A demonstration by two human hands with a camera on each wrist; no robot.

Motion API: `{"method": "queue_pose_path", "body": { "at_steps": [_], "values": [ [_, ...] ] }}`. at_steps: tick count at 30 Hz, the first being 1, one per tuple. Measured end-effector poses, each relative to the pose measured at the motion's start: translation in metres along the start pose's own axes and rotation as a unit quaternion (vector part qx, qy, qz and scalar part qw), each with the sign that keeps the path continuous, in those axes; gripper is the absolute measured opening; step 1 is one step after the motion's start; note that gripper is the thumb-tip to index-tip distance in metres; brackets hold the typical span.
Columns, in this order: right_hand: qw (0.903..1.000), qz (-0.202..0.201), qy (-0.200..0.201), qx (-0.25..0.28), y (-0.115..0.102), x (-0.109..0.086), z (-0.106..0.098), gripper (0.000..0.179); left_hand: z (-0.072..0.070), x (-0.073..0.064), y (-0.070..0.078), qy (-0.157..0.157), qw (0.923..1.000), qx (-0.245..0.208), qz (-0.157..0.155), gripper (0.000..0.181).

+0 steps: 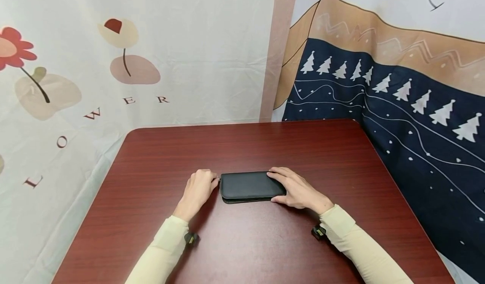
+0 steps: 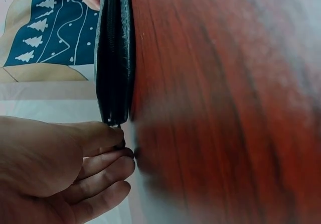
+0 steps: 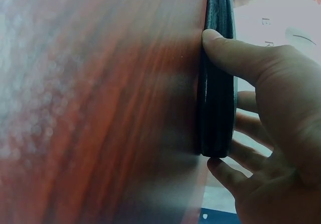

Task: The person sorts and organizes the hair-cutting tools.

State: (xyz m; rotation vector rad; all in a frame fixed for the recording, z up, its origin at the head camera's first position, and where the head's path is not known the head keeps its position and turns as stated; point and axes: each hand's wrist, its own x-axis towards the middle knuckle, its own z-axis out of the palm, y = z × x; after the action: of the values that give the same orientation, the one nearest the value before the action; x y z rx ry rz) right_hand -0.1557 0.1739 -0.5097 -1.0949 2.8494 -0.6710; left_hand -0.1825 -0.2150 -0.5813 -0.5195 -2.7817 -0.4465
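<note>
A black zip-around wallet lies flat on the table, its long side running left to right. At its left end, my left hand pinches a small dark zipper pull between thumb and forefinger, and the other fingers are curled. My right hand grips the wallet's right end, with the thumb on the near edge and the fingers over the top and far side. Zipper teeth run along the wallet's edge in the left wrist view. The inside of the wallet is hidden.
The reddish-brown wooden table has rounded far corners. Behind it hangs a pale curtain with flower prints, and a navy and tan one with tree prints stands at the right. A small dark device sits on each wrist.
</note>
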Motion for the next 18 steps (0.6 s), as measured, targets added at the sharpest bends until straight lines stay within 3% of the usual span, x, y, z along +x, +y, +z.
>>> {"method": "queue_pose_path", "body": {
  "at_steps": [2, 8, 13, 18],
  "values": [
    [1.0, 0.0, -0.001, 0.0, -0.001, 0.001, 0.0, 0.081, -0.012, 0.0, 0.009, 0.006, 0.9999, -0.003, -0.011, 0.022],
    [1.0, -0.001, -0.003, -0.002, -0.002, 0.003, 0.001, 0.081, -0.065, 0.003, 0.052, -0.009, 0.9982, -0.016, -0.058, 0.029],
    [1.0, -0.001, -0.009, -0.004, -0.002, 0.004, 0.001, 0.081, -0.07, 0.004, 0.057, -0.035, 0.9969, -0.002, -0.071, 0.03],
    [1.0, -0.003, -0.004, -0.005, -0.001, 0.003, 0.002, 0.082, -0.07, 0.005, 0.055, -0.035, 0.9974, -0.011, -0.062, 0.022]
  ]
}}
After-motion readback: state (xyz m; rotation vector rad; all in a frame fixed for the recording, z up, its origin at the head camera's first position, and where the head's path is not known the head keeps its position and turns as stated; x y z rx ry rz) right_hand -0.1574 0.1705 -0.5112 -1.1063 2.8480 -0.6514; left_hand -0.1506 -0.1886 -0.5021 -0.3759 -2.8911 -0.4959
